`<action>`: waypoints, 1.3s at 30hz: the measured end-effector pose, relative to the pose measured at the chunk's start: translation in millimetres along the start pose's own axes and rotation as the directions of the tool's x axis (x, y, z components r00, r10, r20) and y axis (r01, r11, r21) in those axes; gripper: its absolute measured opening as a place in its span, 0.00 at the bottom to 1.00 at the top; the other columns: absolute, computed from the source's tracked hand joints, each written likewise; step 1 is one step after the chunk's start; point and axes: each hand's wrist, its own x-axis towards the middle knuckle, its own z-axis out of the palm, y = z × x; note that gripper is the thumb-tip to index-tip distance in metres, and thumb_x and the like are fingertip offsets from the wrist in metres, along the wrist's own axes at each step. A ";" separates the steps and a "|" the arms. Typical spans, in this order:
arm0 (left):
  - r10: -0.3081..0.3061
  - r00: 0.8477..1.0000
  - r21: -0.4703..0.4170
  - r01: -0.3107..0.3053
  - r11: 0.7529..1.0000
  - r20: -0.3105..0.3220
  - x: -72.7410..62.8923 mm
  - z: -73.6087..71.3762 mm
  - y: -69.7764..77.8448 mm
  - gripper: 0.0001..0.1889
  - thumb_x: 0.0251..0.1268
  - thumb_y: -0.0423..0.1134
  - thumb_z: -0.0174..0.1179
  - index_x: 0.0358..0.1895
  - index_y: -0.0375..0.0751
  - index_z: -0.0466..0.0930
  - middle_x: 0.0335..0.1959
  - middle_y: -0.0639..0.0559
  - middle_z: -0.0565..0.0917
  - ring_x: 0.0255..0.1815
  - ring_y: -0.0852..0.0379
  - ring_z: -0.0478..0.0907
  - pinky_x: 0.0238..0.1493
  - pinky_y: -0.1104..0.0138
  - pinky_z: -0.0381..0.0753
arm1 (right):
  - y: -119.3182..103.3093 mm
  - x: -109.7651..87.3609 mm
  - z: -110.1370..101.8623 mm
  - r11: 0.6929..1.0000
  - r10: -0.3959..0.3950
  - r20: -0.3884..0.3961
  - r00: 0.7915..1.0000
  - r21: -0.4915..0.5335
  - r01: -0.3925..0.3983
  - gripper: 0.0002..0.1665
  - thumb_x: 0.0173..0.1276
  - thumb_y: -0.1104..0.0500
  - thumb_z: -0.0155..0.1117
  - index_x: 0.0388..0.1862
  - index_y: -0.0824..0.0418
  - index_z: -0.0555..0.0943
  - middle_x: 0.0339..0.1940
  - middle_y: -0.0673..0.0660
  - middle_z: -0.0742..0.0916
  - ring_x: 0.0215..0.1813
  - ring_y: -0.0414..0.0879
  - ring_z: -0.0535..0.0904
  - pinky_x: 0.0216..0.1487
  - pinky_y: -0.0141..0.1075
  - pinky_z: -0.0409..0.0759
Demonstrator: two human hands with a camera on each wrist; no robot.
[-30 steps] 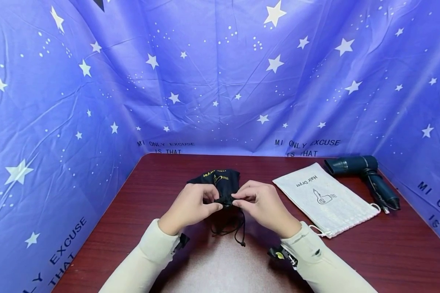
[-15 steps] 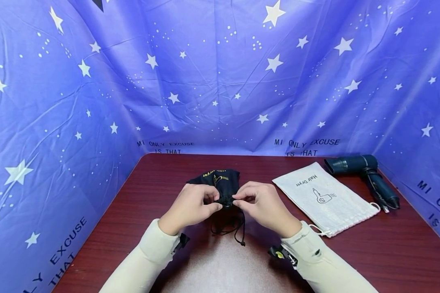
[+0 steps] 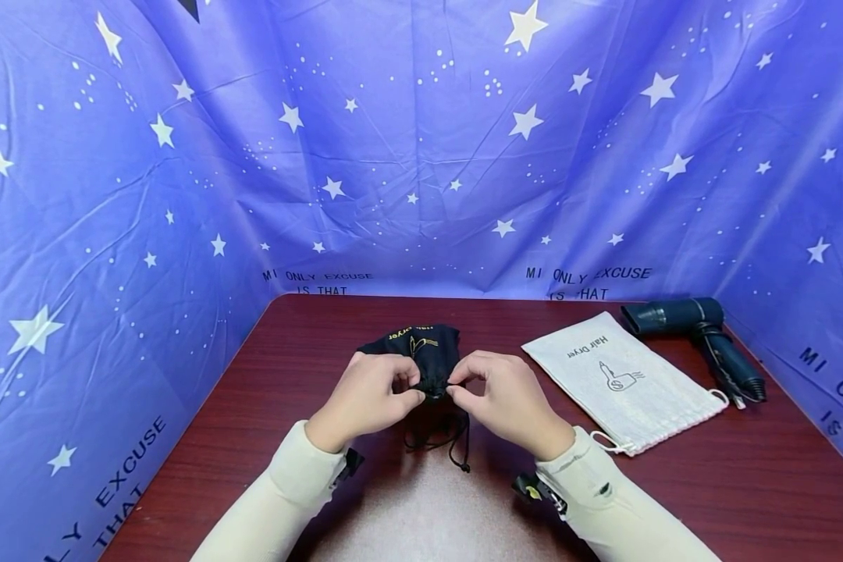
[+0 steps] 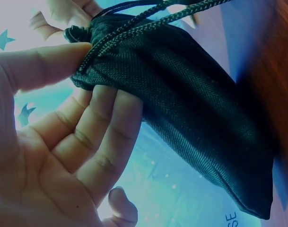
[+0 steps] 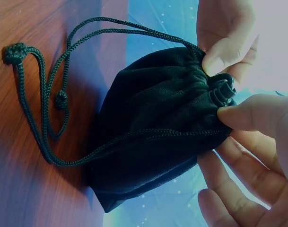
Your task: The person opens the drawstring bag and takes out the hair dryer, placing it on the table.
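Black pouch [image 3: 425, 351]: coarse woven cloth, matt, with braided cord [image 5: 44, 118]. White bag [image 3: 621, 382]: pale, matt fabric. Hair dryer [image 3: 698, 336]: dark plastic, slight sheen. Counter [image 3: 745, 484]: reddish wood grain, smooth, faintly glossy. Backdrop [image 3: 421, 156]: creased thin blue cloth.

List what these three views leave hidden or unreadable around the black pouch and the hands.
- Black pouch: contents hidden by its cloth in every view.
- Pouch mouth: head view, covered by left hand and right hand.
- Cord lock: right wrist view, partly behind fingertips.
- Gold print on the pouch: head view, too small.
- Hair dryer: plug unseen.
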 end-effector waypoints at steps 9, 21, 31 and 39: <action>-0.016 0.999 0.041 0.017 0.999 -0.043 -0.6 4.7 1.4 0.10 0.53 0.41 0.65 0.22 0.59 0.73 0.18 0.71 0.72 0.20 0.73 0.69 0.43 0.59 0.64 | -1.7 -1.6 2.1 0.997 -0.002 -0.026 1.000 -0.083 0.000 0.04 0.56 0.55 0.74 0.30 0.44 0.87 0.32 0.35 0.87 0.33 0.31 0.80 0.35 0.32 0.77; -0.021 0.997 0.101 0.029 0.994 -0.075 -1.5 8.1 4.5 0.11 0.53 0.42 0.64 0.22 0.57 0.70 0.18 0.66 0.69 0.20 0.70 0.66 0.38 0.61 0.62 | -2.7 -2.9 5.2 0.989 -0.004 -0.068 0.998 -0.148 -0.006 0.11 0.53 0.56 0.74 0.26 0.43 0.79 0.26 0.36 0.82 0.27 0.32 0.77 0.28 0.29 0.72; 0.008 0.994 0.141 0.007 0.990 -0.107 -1.6 10.2 3.4 0.12 0.50 0.43 0.66 0.22 0.56 0.69 0.19 0.66 0.68 0.20 0.69 0.66 0.34 0.62 0.62 | 2.8 -3.2 4.0 0.996 -0.060 0.016 0.998 -0.067 0.061 0.13 0.53 0.59 0.75 0.35 0.49 0.80 0.32 0.42 0.83 0.32 0.35 0.83 0.34 0.30 0.79; 0.085 0.988 0.242 -0.052 0.969 -0.129 -2.9 18.1 3.9 0.12 0.54 0.44 0.68 0.24 0.55 0.71 0.20 0.66 0.69 0.22 0.69 0.67 0.37 0.62 0.60 | 0.3 -4.2 4.2 0.999 -0.017 0.118 0.993 -0.050 0.023 0.16 0.56 0.52 0.72 0.44 0.45 0.81 0.39 0.39 0.81 0.34 0.35 0.81 0.36 0.29 0.78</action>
